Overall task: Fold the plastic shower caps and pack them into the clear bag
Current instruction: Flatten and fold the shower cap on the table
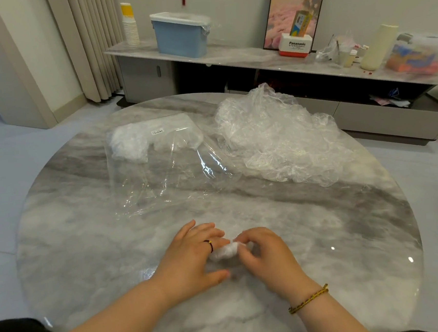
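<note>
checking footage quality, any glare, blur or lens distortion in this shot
Head view: the wide-angle lens bows the sideboard and the edge of the table; glare streaks on the clear bag, small highlights on the tabletop; the folded cap between the left hand and right hand looks slightly soft.

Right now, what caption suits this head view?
Left hand and right hand fold a shower cap before the clear bag.

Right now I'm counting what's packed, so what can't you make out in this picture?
Head view:
- Caps in the clear bag: a white wad, count unclear through the film.
- The loose pile: clear layers overlap, no count.
- The folded cap: mostly covered by the left hand and right hand.
- The bag label: too small to read.
</note>
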A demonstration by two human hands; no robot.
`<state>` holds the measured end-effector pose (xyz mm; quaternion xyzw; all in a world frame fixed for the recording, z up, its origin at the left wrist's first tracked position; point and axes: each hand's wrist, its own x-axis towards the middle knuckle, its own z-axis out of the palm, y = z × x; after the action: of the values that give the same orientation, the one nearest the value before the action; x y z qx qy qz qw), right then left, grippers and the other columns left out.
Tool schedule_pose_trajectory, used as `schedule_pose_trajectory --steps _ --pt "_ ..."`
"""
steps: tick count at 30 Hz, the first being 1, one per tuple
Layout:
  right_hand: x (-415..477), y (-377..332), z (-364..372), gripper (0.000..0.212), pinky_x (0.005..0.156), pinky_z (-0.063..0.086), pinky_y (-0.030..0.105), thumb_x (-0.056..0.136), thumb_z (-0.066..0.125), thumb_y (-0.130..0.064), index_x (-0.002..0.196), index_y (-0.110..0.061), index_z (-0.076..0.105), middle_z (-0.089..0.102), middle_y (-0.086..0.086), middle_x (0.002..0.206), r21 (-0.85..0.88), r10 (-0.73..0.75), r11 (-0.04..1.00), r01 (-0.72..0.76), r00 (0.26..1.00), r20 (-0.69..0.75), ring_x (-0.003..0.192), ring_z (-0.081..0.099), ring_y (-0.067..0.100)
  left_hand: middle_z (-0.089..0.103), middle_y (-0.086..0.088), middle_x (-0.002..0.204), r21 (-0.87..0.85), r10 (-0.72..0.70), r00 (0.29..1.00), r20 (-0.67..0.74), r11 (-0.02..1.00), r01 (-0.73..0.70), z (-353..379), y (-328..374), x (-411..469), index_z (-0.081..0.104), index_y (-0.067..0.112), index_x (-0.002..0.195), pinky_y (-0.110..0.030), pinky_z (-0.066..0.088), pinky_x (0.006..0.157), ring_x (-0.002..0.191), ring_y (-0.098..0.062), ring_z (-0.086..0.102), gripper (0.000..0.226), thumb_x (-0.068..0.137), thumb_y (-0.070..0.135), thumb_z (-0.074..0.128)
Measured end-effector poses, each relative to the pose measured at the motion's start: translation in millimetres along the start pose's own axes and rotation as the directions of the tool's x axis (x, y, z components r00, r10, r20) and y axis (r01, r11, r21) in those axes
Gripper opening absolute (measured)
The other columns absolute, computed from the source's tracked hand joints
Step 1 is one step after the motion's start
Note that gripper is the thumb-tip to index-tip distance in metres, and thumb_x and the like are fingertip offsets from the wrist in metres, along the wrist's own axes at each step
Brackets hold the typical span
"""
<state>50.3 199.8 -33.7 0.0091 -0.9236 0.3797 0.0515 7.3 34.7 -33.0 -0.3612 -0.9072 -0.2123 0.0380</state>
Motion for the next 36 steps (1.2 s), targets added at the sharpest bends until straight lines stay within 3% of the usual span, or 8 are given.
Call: schedule_pose_trajectory --steps 3,6,9,11,17,24,31,36 --pt "1 -15 -9 0.011 0.073 0.040 0.011 0.080 0.059 -0.028 0.070 -0.026 0.059 0.061 -0.011 0.074 0.394 0.123 0.915 -0.091 0.991 -0.058 0.075 0.056 -0.004 0.063 0.011 0.082 -0.276 -0.253 0.967 0.028 0.928 0.251 -12 8 -1 0.068 0.025 0.079 -0.023 0.044 0.082 0.084 -0.006 0.055 0.021 0.079 0.041 0.055" --pt "-1 -26 -15 0.006 0.067 0.044 0.006 0.086 0.063 -0.016 0.083 -0.018 0.059 0.059 -0.009 0.076 0.654 0.209 0.730 -0.198 0.976 0.062 0.065 0.056 -0.012 0.063 0.012 0.068 -0.619 -0.426 0.890 0.162 0.659 0.428 -22 7 -3 0.063 0.026 0.067 -0.008 0.044 0.066 0.065 0.002 0.060 0.024 0.086 0.010 0.063" --pt "-5 -31 -13 0.033 0.072 0.050 0.015 0.068 0.072 -0.032 0.095 -0.016 0.064 0.072 -0.003 0.089 0.692 0.142 0.667 -0.277 0.958 0.247 0.084 0.067 0.004 0.066 0.010 0.058 -0.754 -0.468 0.850 0.241 0.461 0.468 -32 9 -5 0.066 0.017 0.067 -0.007 0.045 0.056 0.057 0.003 0.061 0.023 0.084 0.001 0.062" --pt "-6 -35 -6 0.016 0.067 0.050 0.017 0.076 0.071 -0.020 0.091 -0.015 0.067 0.073 -0.003 0.084 0.665 0.161 0.687 -0.295 0.953 0.256 0.079 0.068 0.010 0.067 0.008 0.057 -0.774 -0.472 0.834 0.285 0.400 0.491 -34 8 -6 0.067 0.014 0.068 -0.010 0.046 0.055 0.056 -0.002 0.063 0.022 0.085 0.000 0.061" --pt "-1 -33 2 0.013 0.067 0.042 0.032 0.087 0.055 0.000 0.081 -0.007 0.064 0.058 0.015 0.080 0.671 0.347 0.636 -0.382 0.918 0.193 0.075 0.051 0.024 0.063 0.011 0.057 -0.642 -0.466 0.814 0.346 0.515 0.568 -54 -6 -1 0.054 0.029 0.084 -0.019 0.044 0.063 0.050 0.004 0.056 0.013 0.091 0.018 0.055" --pt "24 -36 15 0.012 0.066 0.038 0.033 0.087 0.054 -0.003 0.085 0.009 0.056 0.050 0.015 0.078 0.669 0.405 0.617 -0.415 0.896 0.183 0.073 0.045 0.024 0.055 0.001 0.127 -0.007 -0.488 0.857 -0.168 0.870 0.494 -83 -76 2 0.071 0.015 0.105 -0.027 0.028 0.095 0.120 -0.023 0.044 0.030 0.094 0.035 0.051" --pt "53 -62 39 0.015 0.071 0.039 0.034 0.080 0.060 -0.010 0.080 0.004 0.054 0.050 0.014 0.078 0.696 0.409 0.576 -0.428 0.888 0.208 0.075 0.047 0.025 0.011 0.007 0.155 0.269 -0.562 0.814 0.146 0.814 0.514 -62 -99 7 0.062 0.031 0.115 -0.030 0.002 0.114 0.142 -0.014 0.008 0.034 0.097 0.043 0.036" --pt "61 -63 46 0.010 0.060 0.041 0.028 0.081 0.059 -0.008 0.073 -0.005 0.054 0.050 0.012 0.075 0.727 0.424 0.519 -0.450 0.874 0.238 0.070 0.048 0.023 -0.009 0.002 0.156 0.438 -0.625 0.742 0.241 0.753 0.492 -60 -102 2 0.023 0.026 0.146 -0.040 -0.005 0.115 0.144 -0.017 -0.005 0.055 0.096 0.044 0.037"
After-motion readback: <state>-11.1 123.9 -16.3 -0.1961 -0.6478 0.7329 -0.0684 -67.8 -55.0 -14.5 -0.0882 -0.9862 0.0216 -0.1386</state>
